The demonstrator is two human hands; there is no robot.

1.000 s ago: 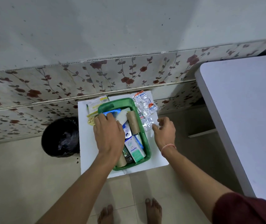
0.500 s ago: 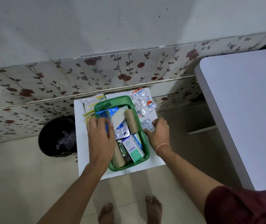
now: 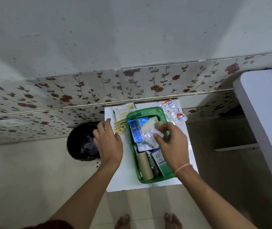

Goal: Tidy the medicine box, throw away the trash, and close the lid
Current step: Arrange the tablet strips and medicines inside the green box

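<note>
Green medicine box (image 3: 132, 162) is half tidy, and no lid shows yet.

It sits on the small white worktop (image 3: 123, 179) by the flowery wall, full of pill strips, a little carton and brown cardboard tubes. The right hand (image 3: 171, 146) is over the box with its fingers pinched on a silver pill strip (image 3: 149, 135), so I think it is putting that one in. The left hand (image 3: 108, 142) is loosely open and holds nothing; it hovers just left of the box, near a gold pill strip (image 3: 120, 128) and a yellow-and-white packet (image 3: 123, 111). More silver strips (image 3: 173, 111) lie on the worktop to the right. The black trash bin (image 3: 82, 142) waits on the floor beside it. Left to do, I think: sort those loose things, bin the trash, then find and close the lid.
</note>
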